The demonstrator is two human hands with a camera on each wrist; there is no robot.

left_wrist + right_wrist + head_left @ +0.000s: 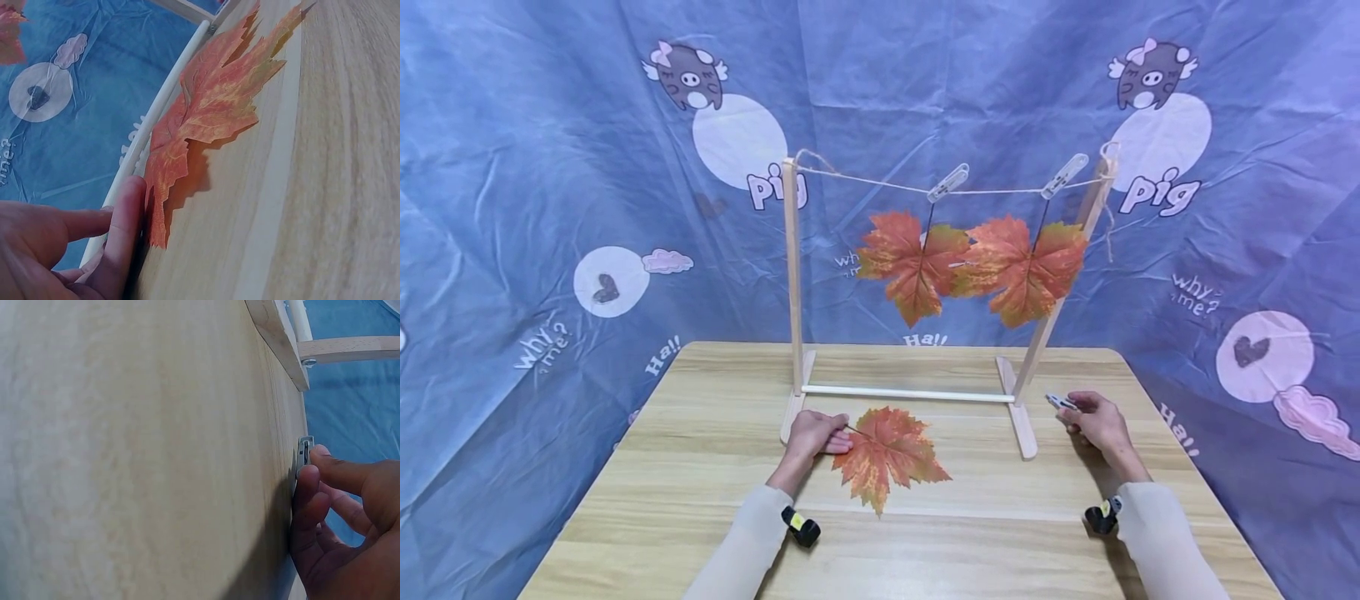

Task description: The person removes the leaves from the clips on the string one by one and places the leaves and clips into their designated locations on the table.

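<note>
An orange-red artificial maple leaf (pixel 891 454) lies low over the table, its dark stem pinched between thumb and fingers of my left hand (pixel 817 435). In the left wrist view the leaf (pixel 206 100) stretches away from the fingertips, casting a shadow on the wood. My right hand (pixel 1099 421) pinches a small pale clothespin (pixel 1062 402) just above the table, right of the rack's foot. The right wrist view shows that clothespin (pixel 305 452) between thumb and fingers. Two similar leaves, a left one (pixel 917 267) and a right one (pixel 1026 271), hang from the string by their stems.
A wooden rack with a left post (pixel 793 275) and right post (pixel 1045 333) stands at the table's back. Twine (pixel 880 182) spans its top, bearing two clothespins (pixel 949 183). A white rod (pixel 910 393) joins the feet. Behind hangs a blue printed cloth (pixel 880 75).
</note>
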